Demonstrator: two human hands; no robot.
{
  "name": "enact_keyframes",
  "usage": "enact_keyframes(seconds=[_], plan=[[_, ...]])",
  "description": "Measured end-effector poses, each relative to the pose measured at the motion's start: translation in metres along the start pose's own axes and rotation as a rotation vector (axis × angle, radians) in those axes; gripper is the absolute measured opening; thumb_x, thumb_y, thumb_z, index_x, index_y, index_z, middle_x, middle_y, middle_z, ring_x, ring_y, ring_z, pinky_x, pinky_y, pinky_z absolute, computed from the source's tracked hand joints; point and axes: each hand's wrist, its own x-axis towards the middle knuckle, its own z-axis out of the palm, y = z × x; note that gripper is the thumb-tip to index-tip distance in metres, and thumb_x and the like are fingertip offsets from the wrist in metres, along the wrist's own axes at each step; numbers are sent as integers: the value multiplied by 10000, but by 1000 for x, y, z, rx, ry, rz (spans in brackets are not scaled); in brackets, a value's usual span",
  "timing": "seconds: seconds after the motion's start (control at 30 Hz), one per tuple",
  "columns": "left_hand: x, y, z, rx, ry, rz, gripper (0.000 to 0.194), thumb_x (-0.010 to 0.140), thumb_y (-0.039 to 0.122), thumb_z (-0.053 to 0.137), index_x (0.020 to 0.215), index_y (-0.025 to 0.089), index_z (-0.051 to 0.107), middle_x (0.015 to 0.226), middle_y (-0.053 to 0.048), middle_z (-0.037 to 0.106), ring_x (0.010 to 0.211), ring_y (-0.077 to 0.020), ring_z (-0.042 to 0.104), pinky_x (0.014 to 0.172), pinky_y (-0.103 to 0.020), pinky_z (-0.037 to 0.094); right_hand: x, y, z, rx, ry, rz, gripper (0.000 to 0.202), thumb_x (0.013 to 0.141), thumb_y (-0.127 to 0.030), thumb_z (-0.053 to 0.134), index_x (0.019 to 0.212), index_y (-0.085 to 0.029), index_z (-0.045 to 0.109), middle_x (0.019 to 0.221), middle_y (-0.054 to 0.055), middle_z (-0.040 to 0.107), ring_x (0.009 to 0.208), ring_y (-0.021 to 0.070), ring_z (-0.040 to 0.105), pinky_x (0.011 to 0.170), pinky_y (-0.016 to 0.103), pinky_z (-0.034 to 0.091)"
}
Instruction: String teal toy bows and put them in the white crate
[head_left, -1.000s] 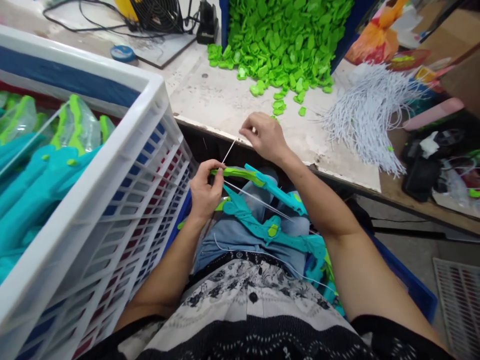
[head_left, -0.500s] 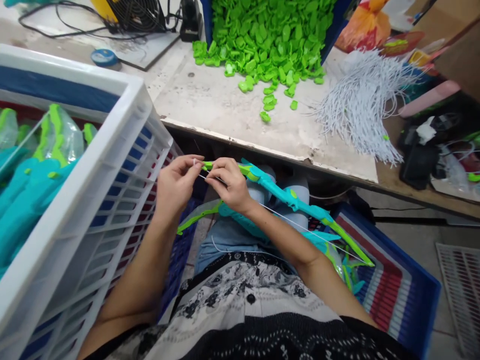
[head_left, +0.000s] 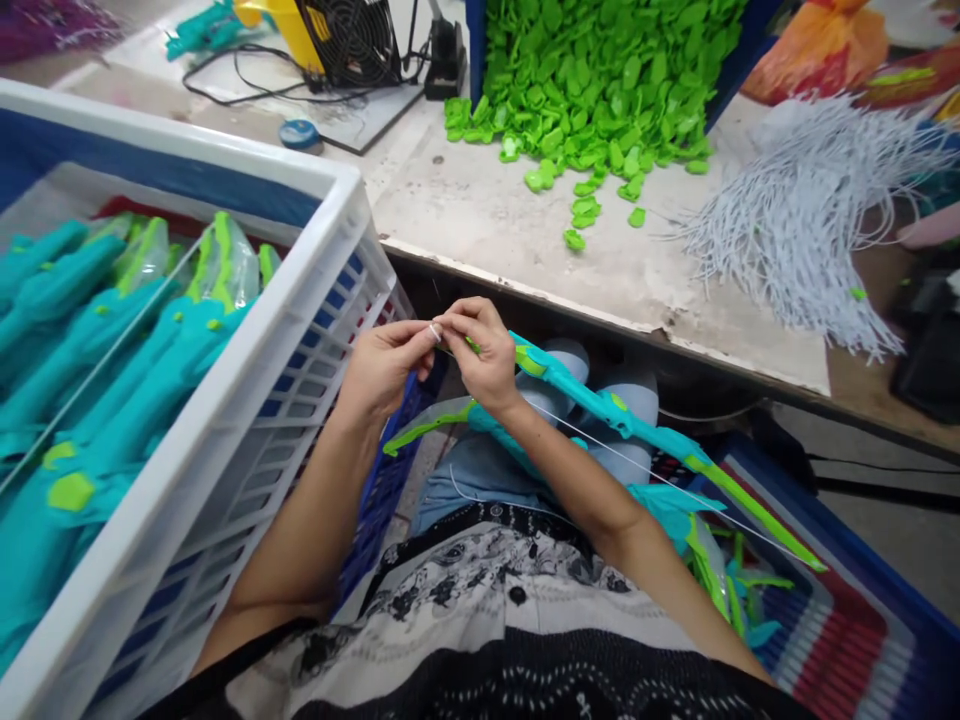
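A teal-and-green toy bow [head_left: 600, 402] lies slantwise over my lap, its far green limb reaching to the lower right. Its thin white string [head_left: 645, 467] runs along the near side. My left hand [head_left: 390, 365] is closed, pinching the white string between thumb and finger by the bow's left end. Against it, my right hand [head_left: 484, 355] is closed around that green end, fingertips touching the left hand's; the tip itself is mostly hidden. Beneath lies another toy bow with a green limb [head_left: 427, 422] and a loose string, on my thighs.
At left stands a white crate [head_left: 352, 190] with several teal toys inside. On the worktable [head_left: 480, 215], green plastic pieces [head_left: 600, 90] spill from a blue bin, beside a bundle of white strings [head_left: 802, 220]. A blue crate [head_left: 885, 590] is at lower right; a fan [head_left: 352, 40] stands behind.
My hands have drawn together, the right fingertips now meeting the left at the bow's end. The view has swung left, so the scene sits farther right.
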Motion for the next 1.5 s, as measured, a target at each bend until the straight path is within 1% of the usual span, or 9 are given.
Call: enact_keyframes(seconds=[0.23, 0.4, 0.7, 0.93, 1.1, 1.17, 1.33, 1.4, 1.5], plan=[[4, -3, 11, -167, 115, -7, 101, 601, 214, 672, 590, 148, 596, 515, 14, 543, 442, -90, 501, 375, -178, 396, 0, 3, -8, -121, -93, -52, 266, 933, -324, 472, 1120, -221, 631, 1047, 68, 558, 931, 150, 562, 848, 327, 513], [5, 6, 5, -173, -15, -101, 101, 581, 212, 660, 629, 124, 644, 633, -33, 621, 586, -140, 601, 500, -247, 528, 8, 7, -17, -171, -136, -141, 229, 931, -338, 481, 985, -222, 671, 936, 55, 597, 901, 155, 572, 825, 336, 510], [2, 2, 8, 230, -11, 159, 174, 653, 281, 714, 754, 139, 723, 603, -14, 633, 483, -93, 495, 465, -201, 404, 4, -1, -26, -422, -152, -172, 250, 952, -283, 391, 875, -198, 613, 876, 72, 597, 853, 170, 554, 820, 324, 462], [-15, -6, 0, 583, -60, 219, 159, 738, 321, 667, 726, 172, 722, 607, -2, 622, 561, -126, 514, 524, -224, 390, -9, 14, -36, -459, -111, 46, 214, 916, -248, 416, 782, -181, 569, 787, 38, 565, 761, 149, 514, 754, 282, 424], [-13, -26, -14, 563, 60, 378, 151, 738, 344, 687, 762, 197, 711, 931, -53, 653, 847, -169, 593, 690, -235, 472, -12, 33, -78, -491, -104, 213, 220, 905, -324, 482, 879, -181, 647, 889, 47, 651, 872, 167, 568, 827, 292, 427], [1, -36, -17, 437, 101, 249, 255, 736, 418, 681, 852, 191, 701, 995, -75, 647, 871, -180, 615, 654, -231, 492, -11, 43, -98, -652, -122, 394, 293, 910, -392, 479, 995, -176, 657, 1011, 91, 664, 946, 205, 585, 851, 323, 418], [30, -49, -9, 290, -392, -414, 466, 619, 494, 767, 920, 145, 699, 694, -85, 648, 479, -149, 552, 367, -205, 369, -6, 60, -119, -828, -428, 714, 453, 946, -474, 357, 870, -175, 689, 910, 114, 702, 891, 235, 634, 747, 291, 400], [31, -45, -5, 344, -544, -443, 408, 594, 457, 798, 843, 142, 723, 622, -73, 620, 418, -119, 485, 331, -196, 293, -5, 61, -117, -815, -443, 705, 424, 948, -449, 363, 855, -180, 678, 902, 103, 705, 862, 218, 637, 699, 264, 383], [27, -33, -4, 413, -563, -323, 374, 622, 437, 788, 863, 155, 737, 584, -43, 601, 388, -94, 426, 327, -200, 228, -4, 57, -114, -770, -360, 657, 401, 955, -449, 347, 892, -190, 646, 908, 80, 699, 812, 198, 626, 653, 252, 362]])
